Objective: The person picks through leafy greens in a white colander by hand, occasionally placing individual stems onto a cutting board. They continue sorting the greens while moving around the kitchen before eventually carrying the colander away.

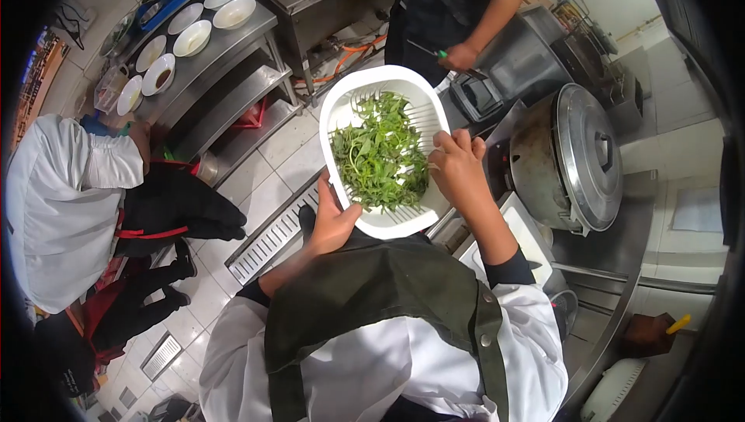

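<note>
White colander of greens — left hand grips near rim | right hand fingers clasp side rim

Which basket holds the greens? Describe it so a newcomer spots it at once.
Start at the big lidded steel pot on the counter. Just left of it, the left hand and right hand grip a white slotted colander. It alone is plastic and heaped with green leafy stems.
</note>
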Available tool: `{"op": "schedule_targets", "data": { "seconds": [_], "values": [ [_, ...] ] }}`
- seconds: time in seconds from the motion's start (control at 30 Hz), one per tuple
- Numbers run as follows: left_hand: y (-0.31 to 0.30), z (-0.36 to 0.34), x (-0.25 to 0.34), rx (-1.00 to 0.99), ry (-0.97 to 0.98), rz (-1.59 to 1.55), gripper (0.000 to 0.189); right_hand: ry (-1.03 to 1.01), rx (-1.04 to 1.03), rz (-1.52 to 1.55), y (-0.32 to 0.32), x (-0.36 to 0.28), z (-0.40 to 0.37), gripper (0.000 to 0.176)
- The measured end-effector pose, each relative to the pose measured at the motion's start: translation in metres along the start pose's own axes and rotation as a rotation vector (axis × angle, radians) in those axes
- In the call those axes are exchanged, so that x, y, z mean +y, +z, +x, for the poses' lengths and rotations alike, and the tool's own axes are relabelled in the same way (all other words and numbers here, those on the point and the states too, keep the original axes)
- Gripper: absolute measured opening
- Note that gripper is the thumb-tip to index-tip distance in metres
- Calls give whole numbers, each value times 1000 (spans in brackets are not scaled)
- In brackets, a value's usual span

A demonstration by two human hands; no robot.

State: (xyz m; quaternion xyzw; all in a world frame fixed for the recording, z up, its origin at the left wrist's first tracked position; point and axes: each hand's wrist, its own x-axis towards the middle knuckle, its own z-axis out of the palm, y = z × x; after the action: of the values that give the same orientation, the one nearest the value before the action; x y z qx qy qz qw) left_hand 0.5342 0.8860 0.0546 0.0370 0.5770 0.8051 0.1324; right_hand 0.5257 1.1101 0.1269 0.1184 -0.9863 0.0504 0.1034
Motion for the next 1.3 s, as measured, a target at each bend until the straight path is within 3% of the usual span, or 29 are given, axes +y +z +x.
{"op": "schedule_targets", "data": {
  "seconds": [0.17,0.37,0.47,0.6,0.8,0.9,1.0,1.1,1.2,1.3],
  "values": [
    [0,2,9,-37,-8,25,68,-40,49,-95,32,-4,0,6],
    [-2,1,1,-16,-42,17,69,172,224,247,-19,-5,3,16],
    [1,2,1,18,-20,-7,68,211,213,871,-20,11,3,15],
    [3,2,2,23,-19,-31,69,472,7,1730,-26,15,-3,16],
    [2,2,1,28,-56,-13,72,423,-118,1984,-38,17,-4,18],
    [0,0,-2,34,-54,3,73,433,-94,1978,-35,18,-8,18],
    [0,0,-2,38,-48,1,74,333,-72,1678,-34,18,-12,24],
    [0,0,-2,30,-45,1,71,88,-177,906,-42,12,-19,34],
    [0,-1,2,15,-48,20,70,321,11,857,-34,7,-11,40],
    [0,-1,4,8,-48,11,71,220,88,850,-28,0,-1,35]
  ]
}}
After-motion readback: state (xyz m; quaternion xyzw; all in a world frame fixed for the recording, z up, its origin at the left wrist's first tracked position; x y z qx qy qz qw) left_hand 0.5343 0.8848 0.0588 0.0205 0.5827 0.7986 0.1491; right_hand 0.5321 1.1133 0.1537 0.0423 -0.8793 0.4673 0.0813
